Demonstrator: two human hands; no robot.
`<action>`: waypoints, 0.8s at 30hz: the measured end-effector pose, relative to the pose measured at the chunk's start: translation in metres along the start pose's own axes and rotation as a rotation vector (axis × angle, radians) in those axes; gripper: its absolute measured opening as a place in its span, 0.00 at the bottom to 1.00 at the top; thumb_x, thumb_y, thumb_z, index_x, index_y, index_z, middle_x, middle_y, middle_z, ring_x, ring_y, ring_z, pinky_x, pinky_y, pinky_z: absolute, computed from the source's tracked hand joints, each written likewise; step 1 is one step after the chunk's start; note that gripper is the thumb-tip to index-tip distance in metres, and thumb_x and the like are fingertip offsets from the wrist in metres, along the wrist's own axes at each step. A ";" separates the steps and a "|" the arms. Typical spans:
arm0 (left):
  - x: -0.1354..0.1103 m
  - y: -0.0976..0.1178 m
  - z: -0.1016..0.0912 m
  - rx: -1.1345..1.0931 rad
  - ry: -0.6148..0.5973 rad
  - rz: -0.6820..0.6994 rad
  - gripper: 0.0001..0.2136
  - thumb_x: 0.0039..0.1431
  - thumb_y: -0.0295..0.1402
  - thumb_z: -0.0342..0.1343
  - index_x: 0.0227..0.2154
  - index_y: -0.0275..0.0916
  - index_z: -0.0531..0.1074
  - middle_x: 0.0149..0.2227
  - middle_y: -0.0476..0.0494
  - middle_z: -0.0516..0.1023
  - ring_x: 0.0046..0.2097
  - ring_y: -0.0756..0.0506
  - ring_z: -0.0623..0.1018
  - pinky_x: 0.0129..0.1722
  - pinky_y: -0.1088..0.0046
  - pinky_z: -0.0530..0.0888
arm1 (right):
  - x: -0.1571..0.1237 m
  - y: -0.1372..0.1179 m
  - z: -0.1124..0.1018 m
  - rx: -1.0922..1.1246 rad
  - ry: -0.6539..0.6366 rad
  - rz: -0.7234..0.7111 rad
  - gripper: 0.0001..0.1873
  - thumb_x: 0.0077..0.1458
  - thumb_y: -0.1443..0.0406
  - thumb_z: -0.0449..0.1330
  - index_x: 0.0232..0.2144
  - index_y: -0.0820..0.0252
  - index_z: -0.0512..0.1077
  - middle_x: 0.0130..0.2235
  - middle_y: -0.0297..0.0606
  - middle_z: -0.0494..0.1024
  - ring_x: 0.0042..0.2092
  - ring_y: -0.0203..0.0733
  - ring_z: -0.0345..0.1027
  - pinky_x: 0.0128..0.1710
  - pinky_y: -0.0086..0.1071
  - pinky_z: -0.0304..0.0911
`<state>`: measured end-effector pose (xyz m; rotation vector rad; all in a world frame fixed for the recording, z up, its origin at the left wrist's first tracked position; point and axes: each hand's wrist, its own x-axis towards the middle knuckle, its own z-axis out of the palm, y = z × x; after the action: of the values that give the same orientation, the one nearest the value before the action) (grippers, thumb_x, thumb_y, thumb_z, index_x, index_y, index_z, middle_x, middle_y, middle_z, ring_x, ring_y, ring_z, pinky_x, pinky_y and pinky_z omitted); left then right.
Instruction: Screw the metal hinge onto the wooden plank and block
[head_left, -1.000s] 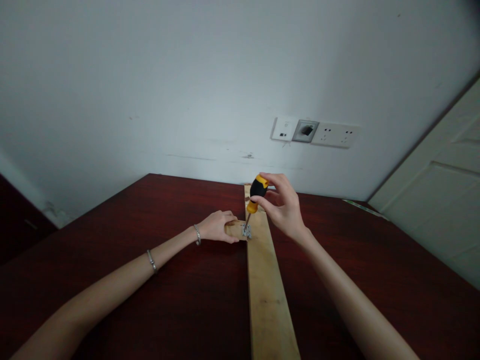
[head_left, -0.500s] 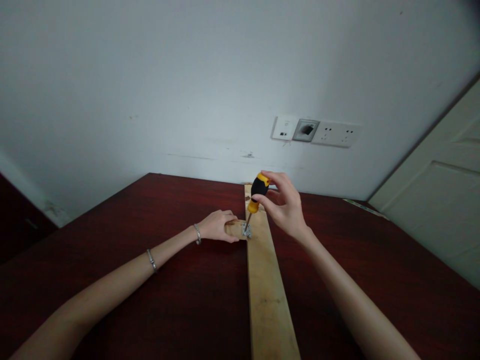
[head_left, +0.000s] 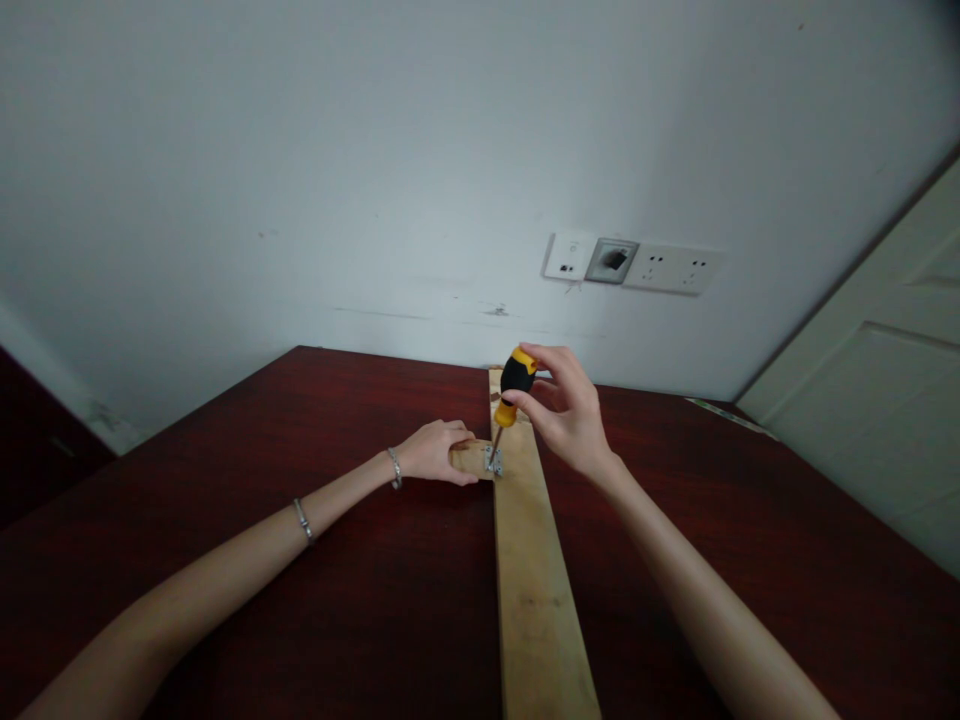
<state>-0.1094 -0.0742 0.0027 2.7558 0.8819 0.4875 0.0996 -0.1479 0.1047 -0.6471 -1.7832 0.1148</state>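
Note:
My left hand (head_left: 437,452) is closed around a short wooden block (head_left: 469,458), whose right end meets the edge of a long wooden plank (head_left: 532,560). A small metal hinge (head_left: 498,461) spans the joint between block and plank. In my right hand (head_left: 570,405) is a screwdriver (head_left: 516,380) with a yellow and black handle, gripped by thumb and fingers. Its shaft slants down to the left, and the tip is at the hinge. Whether a screw sits under the tip is too small to tell.
The dark red table (head_left: 360,600) carries the plank, which runs from its near side to the wall (head_left: 375,180). Wall sockets (head_left: 634,265) are set above the table's back edge. A pale panelled door (head_left: 885,400) stands at the right. A thin strip (head_left: 731,417) lies at the back right.
The screwdriver handle and my right hand have shifted very slightly to the left. My left hand, the block and the plank look unmoved.

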 end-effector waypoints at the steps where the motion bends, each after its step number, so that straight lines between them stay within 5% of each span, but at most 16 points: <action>1: 0.000 0.000 0.000 0.001 0.000 -0.001 0.28 0.44 0.50 0.63 0.45 0.37 0.72 0.42 0.42 0.74 0.40 0.42 0.76 0.42 0.67 0.70 | 0.000 0.000 0.000 -0.002 0.000 -0.004 0.24 0.53 0.65 0.63 0.52 0.48 0.66 0.45 0.38 0.68 0.45 0.41 0.65 0.38 0.36 0.73; 24: 0.001 0.002 -0.001 0.011 0.023 -0.016 0.28 0.43 0.49 0.64 0.45 0.38 0.72 0.42 0.43 0.75 0.39 0.43 0.76 0.42 0.67 0.70 | 0.001 -0.002 0.000 -0.013 -0.047 -0.023 0.24 0.52 0.65 0.64 0.51 0.49 0.66 0.45 0.39 0.68 0.45 0.41 0.66 0.38 0.36 0.73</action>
<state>-0.1078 -0.0754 0.0041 2.7566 0.9132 0.5135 0.0986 -0.1495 0.1062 -0.6378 -1.8377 0.1038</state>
